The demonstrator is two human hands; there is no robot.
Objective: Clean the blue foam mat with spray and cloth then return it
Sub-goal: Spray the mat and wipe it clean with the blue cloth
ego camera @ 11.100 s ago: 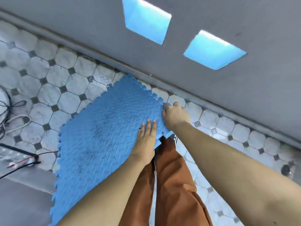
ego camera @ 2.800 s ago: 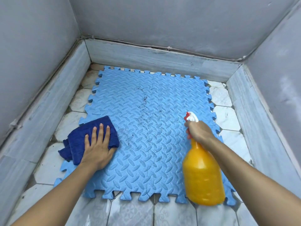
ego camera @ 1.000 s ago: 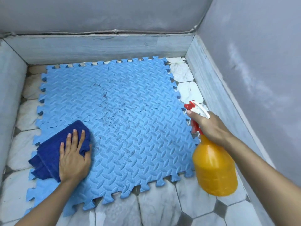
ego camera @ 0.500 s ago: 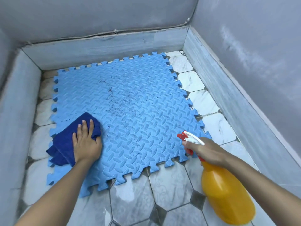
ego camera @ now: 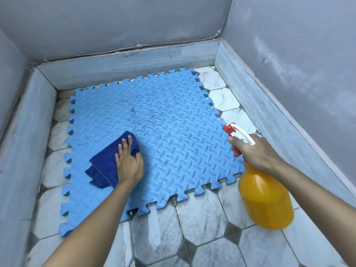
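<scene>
The blue foam mat [ego camera: 173,116] lies flat on the tiled floor in a walled corner, with dark dirt marks across its middle. My left hand [ego camera: 128,162] presses a folded dark blue cloth [ego camera: 105,166] onto the mat's near-left part, just beside the dirt. My right hand [ego camera: 254,151] grips the neck and trigger of an orange spray bottle [ego camera: 265,201] with a red and white nozzle, held in the air over the mat's right edge, nozzle pointing left toward the mat.
Grey walls with a pale tiled skirting [ego camera: 134,62] close in the back, left and right sides. White octagonal floor tiles [ego camera: 202,218] with small dark squares lie in front of the mat and along its right side.
My left hand has slid the cloth rightward toward the dirty middle of the mat. My right hand has lifted the spray bottle higher, nearer the mat's right edge.
</scene>
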